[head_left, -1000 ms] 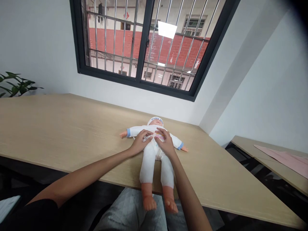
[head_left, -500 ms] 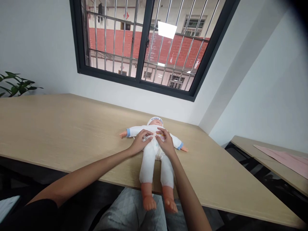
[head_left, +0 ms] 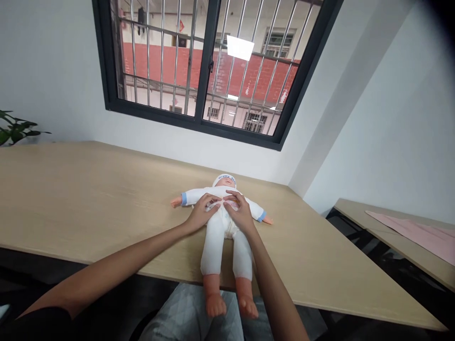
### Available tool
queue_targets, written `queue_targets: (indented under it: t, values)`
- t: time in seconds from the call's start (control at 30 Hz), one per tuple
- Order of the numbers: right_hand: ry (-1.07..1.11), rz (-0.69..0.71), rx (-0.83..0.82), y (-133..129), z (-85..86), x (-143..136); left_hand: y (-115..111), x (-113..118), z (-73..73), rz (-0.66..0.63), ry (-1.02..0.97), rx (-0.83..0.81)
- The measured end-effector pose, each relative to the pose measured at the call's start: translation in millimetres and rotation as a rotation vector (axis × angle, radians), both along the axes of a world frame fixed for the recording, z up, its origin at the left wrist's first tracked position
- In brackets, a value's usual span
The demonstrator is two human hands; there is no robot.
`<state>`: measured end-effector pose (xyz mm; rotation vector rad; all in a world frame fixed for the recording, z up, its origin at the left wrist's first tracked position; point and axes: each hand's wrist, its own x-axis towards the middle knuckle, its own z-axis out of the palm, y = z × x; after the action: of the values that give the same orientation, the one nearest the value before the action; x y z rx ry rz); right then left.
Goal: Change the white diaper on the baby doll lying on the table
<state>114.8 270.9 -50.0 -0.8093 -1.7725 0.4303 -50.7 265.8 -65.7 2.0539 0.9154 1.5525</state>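
Your left hand (head_left: 201, 215) and right hand (head_left: 242, 214) met over the belly of the doll (head_left: 213, 246), which lay face-up on the counter (head_left: 88, 189), head toward 12 o'clock and feet toward 6. The fingers of both hands were curved, thumbs inward, at the waist of its white clothing; whether they pinched the cloth or only rested there, you could not tell from this view. Coming in from either side probably let both hands share the same spot, and the doll's spread arms, pointing to about 9 and 4 o'clock, seemed to leave its middle within reach.

Its feet reached past the near edge, above your lap, while its head lay near the far edge and the wall (head_left: 159, 139). The counter ran broad toward 9 o'clock, with more surface toward 4. Your right forearm passed close beside the doll's leg at 5 o'clock, leaving little sideways room there. Farther off at 3 o'clock, a pink cloth (head_left: 415, 232) lay on another table (head_left: 355, 208)
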Motion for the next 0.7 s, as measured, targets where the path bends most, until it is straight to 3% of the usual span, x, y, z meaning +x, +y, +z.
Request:
queue_targets:
  t: [0.7]
  values:
    - [0.037,-0.002,-0.025,4.0,-3.0,0.5,-0.1,-0.2,1.1,-0.021,0.017,-0.009]
